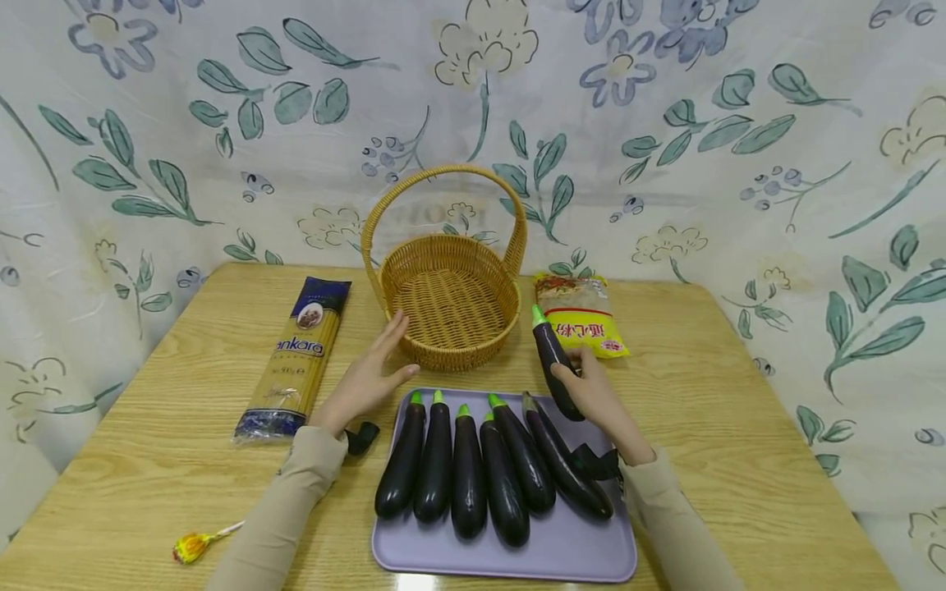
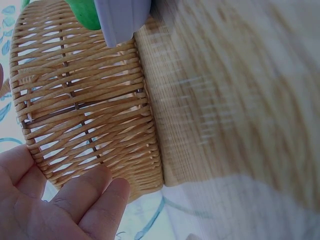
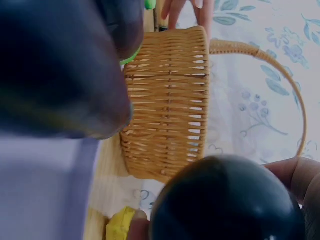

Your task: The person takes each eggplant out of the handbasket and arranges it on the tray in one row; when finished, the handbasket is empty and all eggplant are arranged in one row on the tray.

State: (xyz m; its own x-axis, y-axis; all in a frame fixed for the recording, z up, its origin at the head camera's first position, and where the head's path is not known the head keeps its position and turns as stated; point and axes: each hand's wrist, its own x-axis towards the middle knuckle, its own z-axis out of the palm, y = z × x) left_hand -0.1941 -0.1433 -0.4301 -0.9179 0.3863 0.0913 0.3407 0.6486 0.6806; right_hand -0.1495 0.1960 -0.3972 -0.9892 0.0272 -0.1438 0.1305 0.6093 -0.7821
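Observation:
My right hand [image 1: 591, 390] grips a dark eggplant [image 1: 554, 369] by its side, green stem end pointing up and away, over the far right corner of the lilac tray [image 1: 510, 558]. In the right wrist view the rounded end of that held eggplant [image 3: 225, 200] fills the lower part. My left hand [image 1: 369, 373] has its fingers extended at the left front of the wicker basket [image 1: 454, 357]; in the left wrist view its fingertips [image 2: 117, 192] lie against or very close to the weave. Several more eggplants [image 1: 469, 484] lie side by side on the tray.
A long pack of spaghetti [image 1: 296, 353] lies left of the basket. A yellow bag of pasta [image 1: 580, 316] is at the right, partly behind the held eggplant. A wrapped lollipop [image 1: 195, 546] lies front left. The basket's tall handle [image 1: 443, 170] arches up before a flowered curtain [image 1: 665, 164].

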